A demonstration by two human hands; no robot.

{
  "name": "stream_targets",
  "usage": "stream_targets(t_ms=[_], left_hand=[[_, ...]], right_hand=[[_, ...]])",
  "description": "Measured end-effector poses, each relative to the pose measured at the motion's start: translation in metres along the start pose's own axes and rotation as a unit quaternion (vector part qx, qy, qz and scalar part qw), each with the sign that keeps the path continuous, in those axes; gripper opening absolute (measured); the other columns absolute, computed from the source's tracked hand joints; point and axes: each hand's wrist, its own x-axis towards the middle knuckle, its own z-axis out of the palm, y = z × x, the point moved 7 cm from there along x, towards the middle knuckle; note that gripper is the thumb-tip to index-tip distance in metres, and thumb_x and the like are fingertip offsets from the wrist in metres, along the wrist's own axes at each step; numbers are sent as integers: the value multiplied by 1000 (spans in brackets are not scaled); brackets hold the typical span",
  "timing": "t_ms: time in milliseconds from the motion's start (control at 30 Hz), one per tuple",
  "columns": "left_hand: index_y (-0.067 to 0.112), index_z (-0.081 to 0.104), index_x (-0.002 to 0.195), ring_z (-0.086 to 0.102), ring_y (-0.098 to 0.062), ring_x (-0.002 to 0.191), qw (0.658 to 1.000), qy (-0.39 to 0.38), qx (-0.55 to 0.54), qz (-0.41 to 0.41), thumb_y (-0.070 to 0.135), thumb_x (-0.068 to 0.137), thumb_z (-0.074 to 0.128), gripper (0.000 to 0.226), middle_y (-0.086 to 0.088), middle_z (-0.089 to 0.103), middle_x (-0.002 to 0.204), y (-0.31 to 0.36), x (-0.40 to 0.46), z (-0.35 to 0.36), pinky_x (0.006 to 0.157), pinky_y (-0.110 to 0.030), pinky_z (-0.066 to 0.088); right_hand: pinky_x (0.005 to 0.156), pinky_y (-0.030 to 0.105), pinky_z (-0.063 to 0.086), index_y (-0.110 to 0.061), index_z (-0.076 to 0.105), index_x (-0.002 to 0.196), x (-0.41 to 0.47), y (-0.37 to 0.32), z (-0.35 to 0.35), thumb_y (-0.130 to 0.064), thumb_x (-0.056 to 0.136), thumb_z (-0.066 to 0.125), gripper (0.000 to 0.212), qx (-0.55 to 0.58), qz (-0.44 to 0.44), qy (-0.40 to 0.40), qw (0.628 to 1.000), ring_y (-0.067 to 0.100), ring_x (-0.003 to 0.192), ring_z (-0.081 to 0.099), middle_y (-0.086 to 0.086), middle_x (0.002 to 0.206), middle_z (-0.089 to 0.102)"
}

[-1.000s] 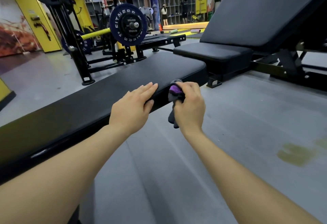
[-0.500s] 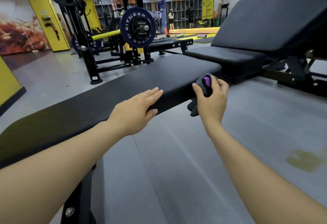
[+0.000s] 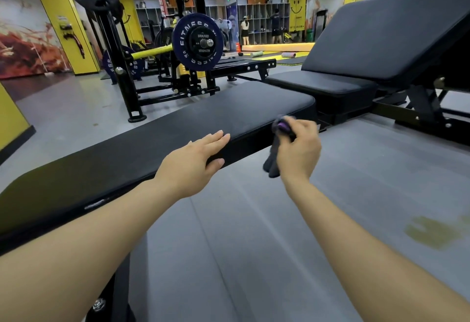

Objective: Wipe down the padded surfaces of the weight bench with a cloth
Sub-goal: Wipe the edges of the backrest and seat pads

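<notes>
The cloth [image 3: 273, 155] is being gripped in the right hand [image 3: 297, 150]; the bench pad [image 3: 178, 133] is being pressed by the flat, empty left hand [image 3: 189, 166]. Its side edge could be missed because the cloth is bunched up.

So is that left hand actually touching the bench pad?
Touching. The head view shows the left hand lying flat on the bench pad, fingers straight on top, thumb against its side edge.

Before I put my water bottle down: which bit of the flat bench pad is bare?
The flat bench pad is bare between the left hand and its far end. The near edge is crowded: the left hand rests there, and the right hand holds the cloth against the side.
</notes>
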Motion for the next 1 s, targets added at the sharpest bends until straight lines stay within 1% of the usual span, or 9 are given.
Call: stream_targets(t_ms=[67,167,333,433,567,667,800,900,1000], left_hand=[[41,16,146,12,2,140,1000,-1,4,2,35,100,36,52,25,10,152,0,0,-1,113,-23,14],[42,15,146,11,3,140,1000,3,6,2,34,100,37,52,26,9,152,-1,1,1,113,-23,14],[42,16,146,14,1,141,1000,9,2,0,33,99,40,54,25,11,152,-2,1,0,113,-25,15],[39,14,147,14,-1,141,1000,-15,-1,8,32,99,40,56,23,10,153,1,1,-1,112,-24,15],[41,18,146,20,2,138,1000,15,0,2,32,98,40,53,29,14,150,-13,-14,-9,103,-27,34],[42,16,146,17,4,138,999,31,7,5,31,98,41,55,29,13,151,-25,-31,-6,101,-28,39],[39,16,147,14,3,139,998,56,25,4,29,98,41,56,27,13,152,-30,-41,-6,101,-25,35],[32,25,147,25,-6,138,995,91,47,6,25,95,47,56,17,23,152,-31,-49,-8,104,-26,32],[22,41,141,45,-19,124,988,130,75,19,20,90,56,53,7,45,139,-36,-62,-10,92,-30,42]], right_hand=[[73,12,31,-17,70,107,14,16,-10,-9,85,62,25,2,64,39,997,22,99,57,4,107,57],[69,11,29,-17,70,107,-3,11,3,-9,83,64,26,-3,62,35,997,18,91,56,1,103,58],[69,28,45,-19,73,98,-62,-35,35,-9,78,66,24,2,-103,-65,993,25,84,58,1,96,62],[70,30,48,-16,72,101,-59,-36,34,-6,77,68,26,0,-122,-96,988,26,85,59,1,98,63],[70,18,37,-15,72,102,-17,-7,13,-4,79,65,26,-2,-27,-18,999,23,90,60,3,103,61],[66,12,29,-17,71,103,-26,-8,15,-4,81,65,26,-13,25,32,999,21,90,58,-1,104,60],[61,21,30,-19,72,92,-88,-56,44,2,73,68,29,-28,-69,-19,997,25,82,52,-2,98,62],[58,23,36,-18,72,90,-105,-69,54,3,71,71,28,-27,-143,-80,986,24,78,52,-2,95,63],[66,27,44,-18,72,92,-72,-55,40,-3,74,67,24,2,-109,-93,990,25,84,58,1,99,61]])
